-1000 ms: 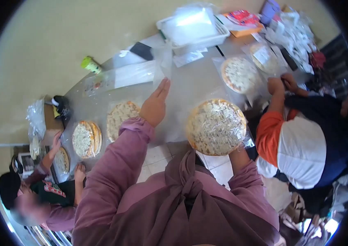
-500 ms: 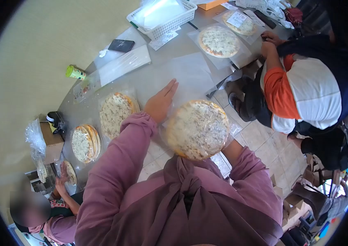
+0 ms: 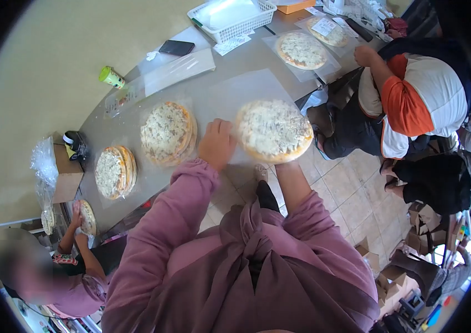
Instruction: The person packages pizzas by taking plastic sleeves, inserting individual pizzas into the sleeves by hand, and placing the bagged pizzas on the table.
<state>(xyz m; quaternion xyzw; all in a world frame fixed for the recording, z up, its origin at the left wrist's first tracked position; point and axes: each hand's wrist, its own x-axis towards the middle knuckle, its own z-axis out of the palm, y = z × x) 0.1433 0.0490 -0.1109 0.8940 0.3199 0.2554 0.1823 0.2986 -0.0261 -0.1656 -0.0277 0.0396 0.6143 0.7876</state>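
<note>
A cheese-topped pizza (image 3: 274,131) is raised over the table's front edge, lying flat on my right hand. Of that arm only the wrist shows below the pizza, as the hand (image 3: 286,162) is mostly hidden under it. My left hand (image 3: 217,143) is beside the pizza's left edge, palm down with fingers partly bent; whether it touches the rim I cannot tell. Just behind the pizza a clear plastic sheet (image 3: 263,86) lies on the table. To the left, stacked pizzas in clear plastic (image 3: 169,133) stand near another wrapped stack (image 3: 115,172).
On the grey table (image 3: 213,91) are a phone (image 3: 177,48), a pack of plastic sleeves (image 3: 180,72), a green cup (image 3: 111,77), a white basket (image 3: 232,22) and another pizza (image 3: 302,51). One co-worker (image 3: 413,94) sits at right; another's hands touch a pizza (image 3: 87,217) at lower left.
The pizza has moved forward, away from my body, on my right hand. My left hand's outstretched fingers have bent. The co-worker at right has leaned and shifted an arm.
</note>
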